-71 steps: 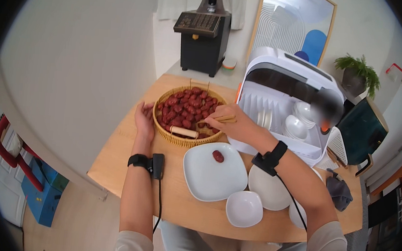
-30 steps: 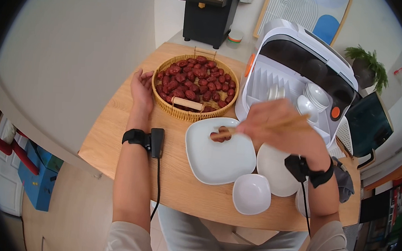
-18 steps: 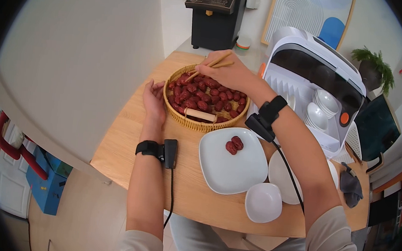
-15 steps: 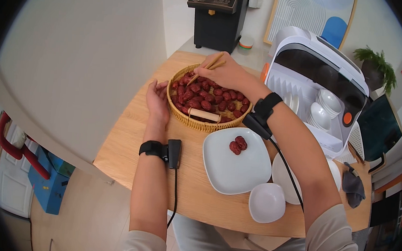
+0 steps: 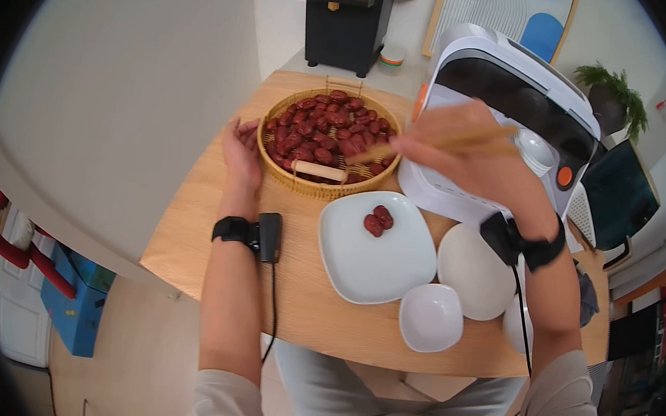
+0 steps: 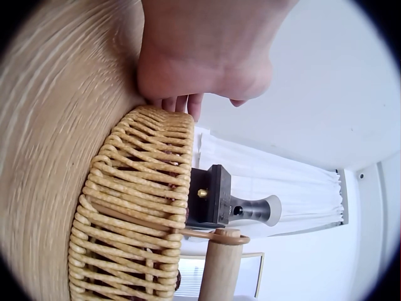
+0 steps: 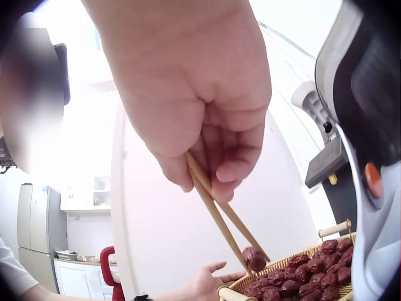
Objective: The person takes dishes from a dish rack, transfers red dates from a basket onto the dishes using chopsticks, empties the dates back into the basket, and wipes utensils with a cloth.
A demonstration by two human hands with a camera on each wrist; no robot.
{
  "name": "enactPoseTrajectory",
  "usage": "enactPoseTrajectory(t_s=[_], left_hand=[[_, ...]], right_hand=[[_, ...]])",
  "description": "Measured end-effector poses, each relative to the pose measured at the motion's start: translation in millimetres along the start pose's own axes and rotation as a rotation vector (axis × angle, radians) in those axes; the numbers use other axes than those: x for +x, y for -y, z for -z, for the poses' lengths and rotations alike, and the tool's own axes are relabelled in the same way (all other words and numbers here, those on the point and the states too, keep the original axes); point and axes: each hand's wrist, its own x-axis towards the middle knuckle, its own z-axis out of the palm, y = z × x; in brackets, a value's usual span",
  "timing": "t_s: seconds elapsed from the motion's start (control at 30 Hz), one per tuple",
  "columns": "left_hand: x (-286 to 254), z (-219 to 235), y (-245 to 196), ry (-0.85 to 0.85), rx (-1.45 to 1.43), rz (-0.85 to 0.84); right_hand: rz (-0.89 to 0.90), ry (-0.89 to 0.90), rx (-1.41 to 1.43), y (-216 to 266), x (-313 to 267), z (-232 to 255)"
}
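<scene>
My right hand (image 5: 470,152), blurred, holds a pair of wooden chopsticks (image 7: 216,216) over the right side of a round wicker basket (image 5: 292,184). Pinched between the tips is one dried red date (image 7: 254,258), close above the many dates (image 5: 304,127) heaped in the basket. My left hand (image 5: 242,154) rests on the table against the basket's left side, fingers relaxed; in the left wrist view its heel (image 6: 200,75) lies by the woven wall. In front of the basket, a square white plate (image 5: 371,273) bears two red dates (image 5: 374,225) side by side.
Right of the plate lie a round white plate (image 5: 476,278) and a small white bowl (image 5: 431,319). Behind my right hand stands a white dish box (image 5: 444,192) with raised lid and bowls (image 5: 537,151) inside. A black machine (image 5: 342,37) stands at the back.
A second date has come onto the square plate, set there with the chopsticks. My right hand went back to the basket's left part, then rightward with another date. The left hand stays.
</scene>
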Motion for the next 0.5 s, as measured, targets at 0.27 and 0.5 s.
enactPoseTrajectory(t_s=[0.27, 0.5], left_hand=[[5.5, 7.7, 3.7, 0.029, 0.068, 0.006], [0.3, 2.4, -0.5, 0.015, 0.097, 0.000]], right_hand=[[-0.297, 0.158, 0.102, 32.0, -95.3, 20.2], [-0.273, 0.053, 0.132, 19.7, -103.5, 7.5]])
